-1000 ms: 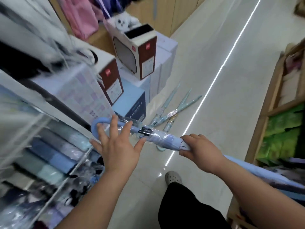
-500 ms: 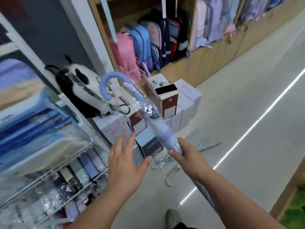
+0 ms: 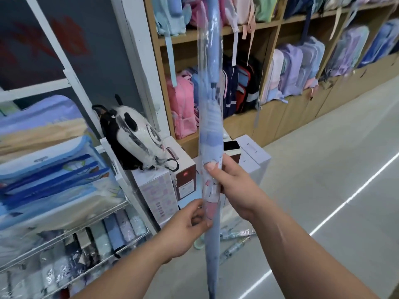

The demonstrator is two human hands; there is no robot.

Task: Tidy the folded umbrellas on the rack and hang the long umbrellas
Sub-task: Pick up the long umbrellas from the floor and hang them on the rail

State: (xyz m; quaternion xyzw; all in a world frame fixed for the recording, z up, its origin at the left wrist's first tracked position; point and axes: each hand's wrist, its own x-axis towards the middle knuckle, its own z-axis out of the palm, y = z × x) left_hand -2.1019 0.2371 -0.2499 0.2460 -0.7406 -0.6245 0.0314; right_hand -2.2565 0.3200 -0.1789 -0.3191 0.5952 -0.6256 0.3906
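A long light-blue umbrella point(image 3: 210, 117) in a clear plastic sleeve stands almost upright in the middle of the view, its top end running out past the upper edge. My right hand point(image 3: 232, 186) grips it around the middle. My left hand point(image 3: 187, 229) holds it just below, fingers closed on the sleeve. Several folded umbrellas point(image 3: 116, 231) in blue, grey and pale green lie side by side on the lower wire shelf of the white rack point(image 3: 86, 214) at the left. More long umbrellas point(image 3: 235, 240) lie on the floor behind my hands.
A panda backpack point(image 3: 133, 134) sits on stacked boxes point(image 3: 157, 190) beside the rack. Wrapped blue bags point(image 3: 54, 175) fill the rack's upper shelf. Wooden shelving point(image 3: 269, 22) with many backpacks lines the back wall. A grey aisle floor point(image 3: 323, 190) stretches to the right.
The umbrella swung from lying level to upright, its hooked handle rising out of view. My left hand, open before, has closed on it below my right hand. The camera tilted upward.
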